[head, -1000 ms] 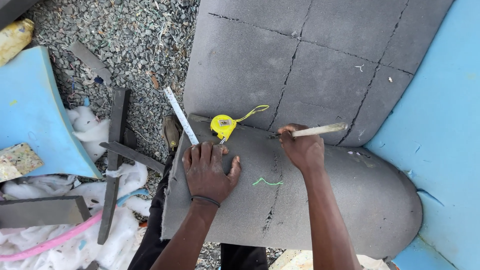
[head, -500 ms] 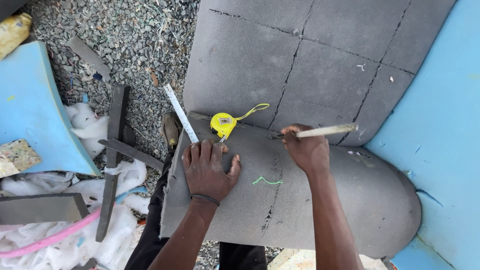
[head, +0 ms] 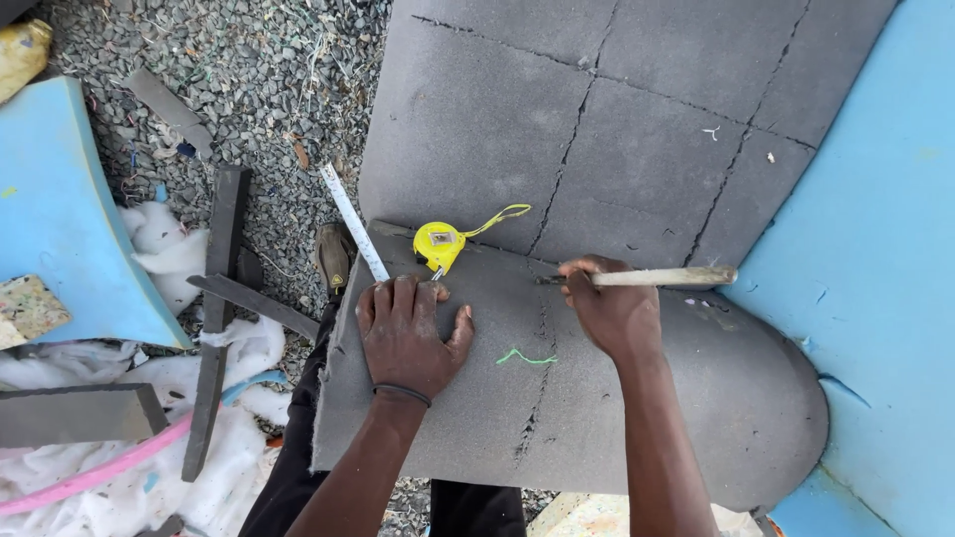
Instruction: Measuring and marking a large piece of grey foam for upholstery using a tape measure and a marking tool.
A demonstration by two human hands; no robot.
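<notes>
A grey foam sheet (head: 716, 388) is folded over my lap, its far part (head: 477, 119) lying flat on the gravel. My left hand (head: 406, 336) presses flat on the fold, fingers spread, next to a yellow tape measure (head: 439, 243) whose white blade (head: 353, 221) runs out to the upper left. My right hand (head: 612, 306) grips a knife with a pale wooden handle (head: 662, 276); its dark blade points left along the fold line. A short green thread (head: 527, 357) lies on the foam between my hands.
Blue foam slabs lie at the right (head: 875, 249) and far left (head: 50, 209). Dark grey foam offcut strips (head: 214, 308), white fibre stuffing (head: 159, 249) and a pink hose (head: 90, 475) litter the gravel (head: 259, 70) on the left. My shoe (head: 333, 257) shows beside the foam.
My right hand has drawn the knife to the right along the fold. The left hand and tape measure have stayed in place.
</notes>
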